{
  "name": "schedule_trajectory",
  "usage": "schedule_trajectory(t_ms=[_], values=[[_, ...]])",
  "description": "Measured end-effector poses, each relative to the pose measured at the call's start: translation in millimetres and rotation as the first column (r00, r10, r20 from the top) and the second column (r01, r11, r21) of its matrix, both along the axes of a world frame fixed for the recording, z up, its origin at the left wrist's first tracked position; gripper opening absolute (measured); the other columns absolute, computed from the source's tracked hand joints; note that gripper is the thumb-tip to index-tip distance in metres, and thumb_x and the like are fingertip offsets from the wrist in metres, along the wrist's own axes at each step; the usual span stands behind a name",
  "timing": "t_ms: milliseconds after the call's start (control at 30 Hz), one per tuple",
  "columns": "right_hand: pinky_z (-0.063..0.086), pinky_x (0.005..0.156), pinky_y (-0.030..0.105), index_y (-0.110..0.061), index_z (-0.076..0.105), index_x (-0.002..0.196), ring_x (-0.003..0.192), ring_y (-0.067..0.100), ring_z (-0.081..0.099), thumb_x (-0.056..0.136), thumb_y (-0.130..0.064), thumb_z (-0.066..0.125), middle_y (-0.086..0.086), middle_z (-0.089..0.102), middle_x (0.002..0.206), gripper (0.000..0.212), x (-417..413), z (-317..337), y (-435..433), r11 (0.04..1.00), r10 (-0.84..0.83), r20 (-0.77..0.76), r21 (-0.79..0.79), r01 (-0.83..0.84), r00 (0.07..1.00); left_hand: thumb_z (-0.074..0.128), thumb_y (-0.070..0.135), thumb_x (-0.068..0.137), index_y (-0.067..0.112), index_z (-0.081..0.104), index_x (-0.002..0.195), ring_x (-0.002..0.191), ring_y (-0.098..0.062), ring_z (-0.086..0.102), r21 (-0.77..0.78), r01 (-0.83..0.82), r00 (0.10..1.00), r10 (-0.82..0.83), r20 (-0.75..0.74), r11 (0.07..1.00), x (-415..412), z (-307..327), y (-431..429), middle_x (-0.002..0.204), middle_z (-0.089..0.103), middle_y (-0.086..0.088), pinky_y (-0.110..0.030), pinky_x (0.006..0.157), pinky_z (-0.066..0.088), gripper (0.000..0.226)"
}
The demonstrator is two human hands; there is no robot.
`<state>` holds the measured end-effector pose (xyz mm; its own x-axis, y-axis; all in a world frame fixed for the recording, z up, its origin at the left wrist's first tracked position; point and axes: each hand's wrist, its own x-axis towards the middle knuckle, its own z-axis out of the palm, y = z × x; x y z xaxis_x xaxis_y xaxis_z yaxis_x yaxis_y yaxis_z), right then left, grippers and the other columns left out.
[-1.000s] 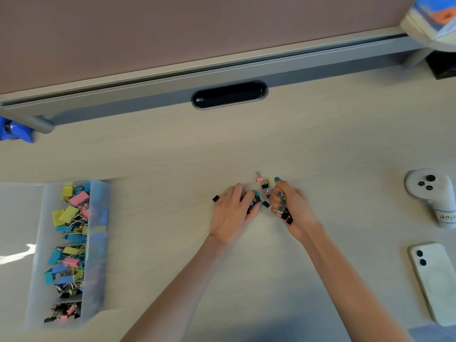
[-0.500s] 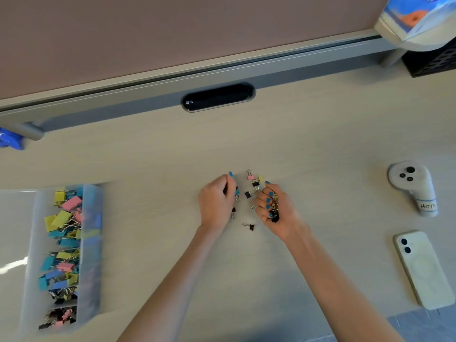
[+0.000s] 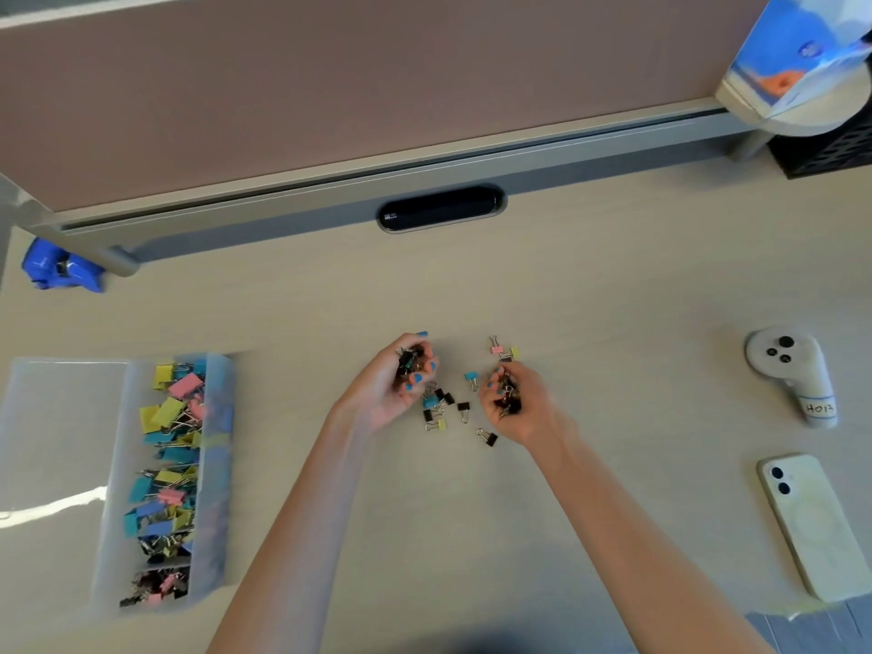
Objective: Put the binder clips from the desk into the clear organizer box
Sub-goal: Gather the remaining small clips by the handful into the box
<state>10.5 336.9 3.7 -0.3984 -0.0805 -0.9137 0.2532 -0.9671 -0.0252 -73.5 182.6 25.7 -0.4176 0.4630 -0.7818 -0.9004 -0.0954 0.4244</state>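
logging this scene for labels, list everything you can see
loose binder clips: about ten; black, blue, yellow, pink; centre of desk
clear organizer box: one; clear; desk left
boxed clips: many; mixed colours; inside box
controller: one; white; desk right
phone: one; pale; near right, face down
blue object: one; blue; far left
cable slot: one; black; desk back
left grip: curled round small clips
right grip: curled round small clips

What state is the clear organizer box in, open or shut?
Open. The binder clips in the clear organizer box show uncovered from above, and a flat clear panel, probably its lid, lies spread beside it.
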Motion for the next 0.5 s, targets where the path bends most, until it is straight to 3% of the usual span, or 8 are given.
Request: schedule_trajectory(t_ms=[167, 367, 500], values=[[0.057, 0.049, 0.026, -0.001, 0.055, 0.073, 0.064, 0.016, 0.053, 0.093, -0.002, 0.049, 0.007, 0.054, 0.072, 0.021, -5.6, 13.9, -12.1, 0.994, -0.112, 0.084, 0.006, 0.112, 0.990, 0.055, 0.020, 0.095, 0.005, 0.065, 0.078, 0.052, -0.010, 0.059, -0.069, -0.007, 1.000, 0.006, -0.012, 0.998, 1.7, 12.6, -17.2, 0.068, 0.062, -0.006, -0.017, 0.049, 0.054, 0.024], [0.058, 0.049, 0.033, 0.001, 0.057, 0.073, 0.065, 0.019, 0.055, 0.094, -0.002, 0.045, 0.011, 0.057, 0.053, 0.024, -7.8, 30.5, -31.7, 0.999, -0.036, 0.059, -0.033, 0.038, 0.998, 0.055, 0.014, 0.096, -0.004, 0.067, 0.090, 0.070, -0.018, 0.071, -0.034, -0.079, 0.996, 0.080, 0.047, 0.996, 0.7, 21.1, -50.8, 0.084, 0.070, -0.016, -0.025, 0.059, 0.059, 0.022], [0.058, 0.047, 0.035, 0.002, 0.057, 0.076, 0.068, 0.020, 0.056, 0.093, -0.001, 0.045, 0.010, 0.056, 0.068, 0.021, -10.3, 38.1, -56.8, 0.997, -0.024, 0.030, -0.067, 0.026, 0.999, 0.054, 0.013, 0.096, -0.006, 0.066, 0.097, 0.077, -0.022, 0.073, -0.027, -0.095, 0.994, 0.096, 0.053, 0.995, 1.2, 26.1, -81.1, 0.088, 0.072, -0.018, -0.030, 0.067, 0.061, 0.023]])
